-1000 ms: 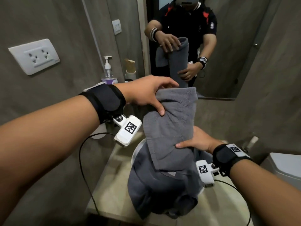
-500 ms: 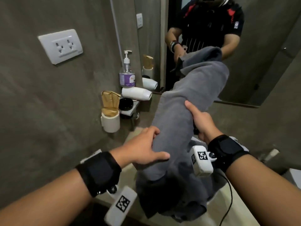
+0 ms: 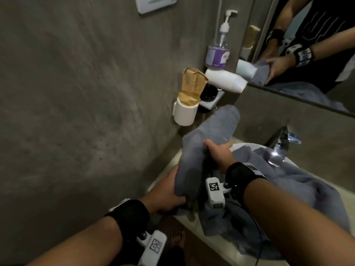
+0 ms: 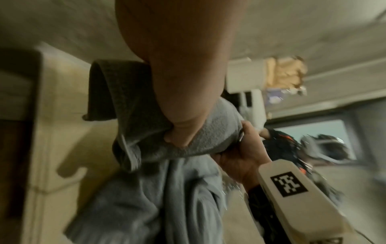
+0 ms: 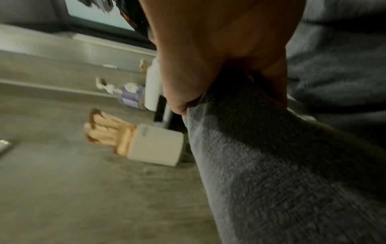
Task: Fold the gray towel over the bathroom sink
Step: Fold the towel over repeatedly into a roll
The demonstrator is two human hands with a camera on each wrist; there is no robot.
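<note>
The gray towel is bunched into a long fold that rises toward the wall, while the rest of it lies spread over the white sink and the counter. My right hand grips the fold near its middle; in the right wrist view my right hand pinches the gray towel. Lower down, my left hand holds the fold's hanging end, its fingers hidden under the cloth. The left wrist view shows my left hand curled into the towel.
A faucet stands at the sink's back. On the wall to the left are a white cup of brown paper packets, a shelf with a pump bottle, a white tube and a black dish. A mirror hangs behind.
The towel has come down from in front of the mirror toward the sink. My left hand slid from its top to its lower end. My right hand moved up to the middle.
</note>
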